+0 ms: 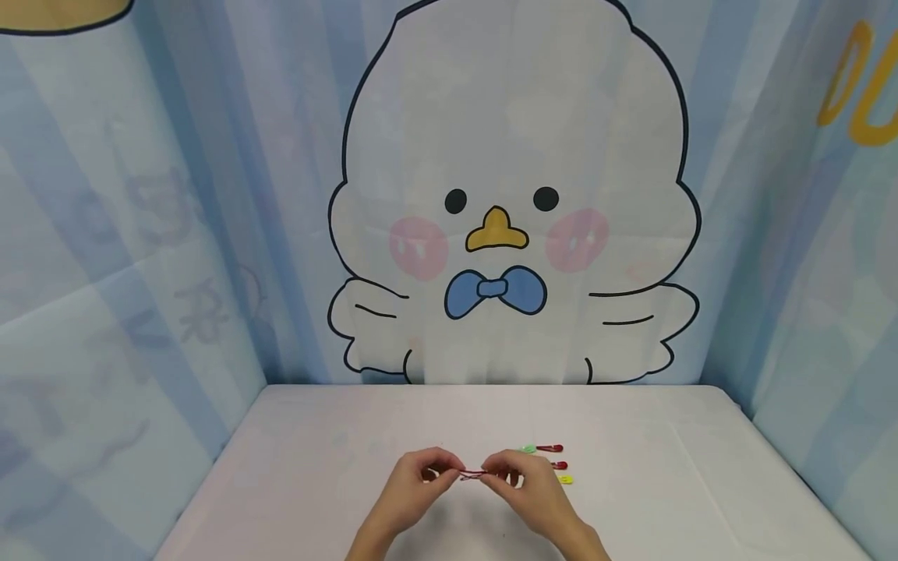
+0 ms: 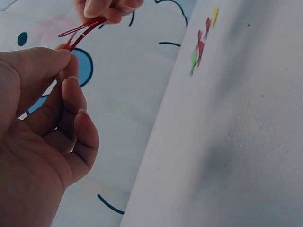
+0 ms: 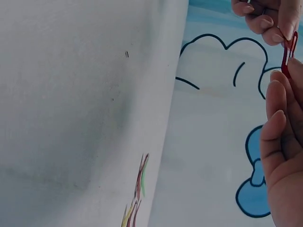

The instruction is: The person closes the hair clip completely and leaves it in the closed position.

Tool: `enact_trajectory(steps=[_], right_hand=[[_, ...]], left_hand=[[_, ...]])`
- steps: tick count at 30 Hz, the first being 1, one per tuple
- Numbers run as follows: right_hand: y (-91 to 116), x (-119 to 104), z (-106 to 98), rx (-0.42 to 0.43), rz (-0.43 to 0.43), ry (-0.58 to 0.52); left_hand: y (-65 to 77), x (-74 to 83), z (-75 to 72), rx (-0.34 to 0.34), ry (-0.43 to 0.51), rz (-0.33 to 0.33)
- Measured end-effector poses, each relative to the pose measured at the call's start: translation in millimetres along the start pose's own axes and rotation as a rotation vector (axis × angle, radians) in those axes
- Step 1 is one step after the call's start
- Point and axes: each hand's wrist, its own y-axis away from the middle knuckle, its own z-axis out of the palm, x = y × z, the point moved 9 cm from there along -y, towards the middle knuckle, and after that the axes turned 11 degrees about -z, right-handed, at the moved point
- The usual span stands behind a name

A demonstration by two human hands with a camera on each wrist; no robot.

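Note:
Between my two hands, a little above the table, is a red snap hair clip point(image 1: 472, 472). My left hand point(image 1: 414, 489) pinches one end of it between thumb and forefinger. The other end is pinched by my right hand point(image 1: 535, 492), also at the fingertips. Seen from the left wrist, the clip point(image 2: 97, 20) has its thin strips spread apart. From the right wrist it looks like a narrow loop, partly covered by fingers. The remaining fingers of the left hand point(image 2: 47, 118) are loosely bent.
Just behind the right hand lie several more hair clips on the white table point(image 1: 337, 436): a green clip point(image 1: 528, 449), a red clip point(image 1: 550, 448), another red clip point(image 1: 560, 465) and a yellow clip point(image 1: 566, 480). A printed curtain point(image 1: 505, 140) hangs behind the table.

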Motion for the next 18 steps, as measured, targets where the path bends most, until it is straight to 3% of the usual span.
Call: enact_trajectory(steps=[7, 12, 18], right_hand=[[5.6, 1.5, 2.4, 0.026, 0.008, -0.024], [7.6, -0.1, 0.4, 0.072, -0.035, -0.054], [4.5, -7.1, -1.6, 0.13, -0.112, -0.067]], left_hand=[[4.0, -2.2, 5.8, -0.011, 0.066, -0.043], [8.5, 0.1, 7.3, -0.033, 0.134, -0.026], [6.7, 1.6, 2.2, 0.053, 0.126, -0.016]])
